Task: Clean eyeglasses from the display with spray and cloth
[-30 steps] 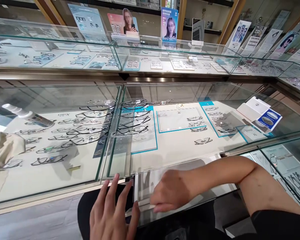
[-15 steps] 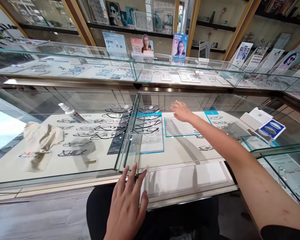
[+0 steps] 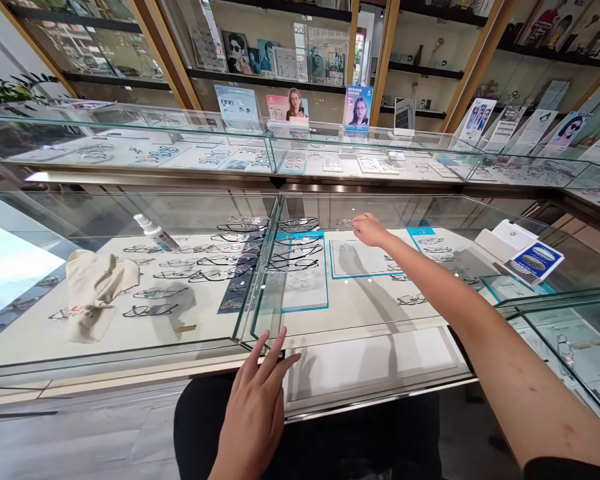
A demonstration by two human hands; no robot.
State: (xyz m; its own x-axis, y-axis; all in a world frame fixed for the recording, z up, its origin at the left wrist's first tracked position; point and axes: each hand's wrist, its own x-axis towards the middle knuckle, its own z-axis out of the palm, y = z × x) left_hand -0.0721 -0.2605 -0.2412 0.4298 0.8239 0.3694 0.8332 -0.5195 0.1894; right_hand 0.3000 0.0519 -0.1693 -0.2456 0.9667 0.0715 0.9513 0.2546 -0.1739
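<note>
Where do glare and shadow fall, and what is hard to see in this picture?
Head view: white glare over the glass display case at left; same view, a shadow, likely from the right arm, across the blue-bordered card; same view, faint eyeglasses beside the right hand, hard to make out.

"What colour are the eyeglass frames point(image 3: 297, 265)?"

"Mostly black, and the tabletop point(image 3: 343, 300) under them is creamy white."

"And that sheet point(image 3: 305, 297)?"

"White, edged in bright blue; the strip point(image 3: 230, 305) left of it is dark slate."

"The cloth point(image 3: 97, 277)?"

"Plain cream with a small red mark. The spray bottle point(image 3: 155, 233) is white."

"Any patterns?"

"The folded card point(image 3: 536, 260) has a royal-blue panel with pale ovals, plus a dark-and-light mesh corner. The floor point(image 3: 95, 437) is grey, streaked paler."

"Clothing?"

"The sleeve point(image 3: 570, 468) and trousers point(image 3: 200, 420) are both plain black."

"And the poster point(image 3: 359, 110) at the back?"

"Blue shading into violet, while the shelf uprights point(image 3: 174, 70) are honey-tan wood."
</note>
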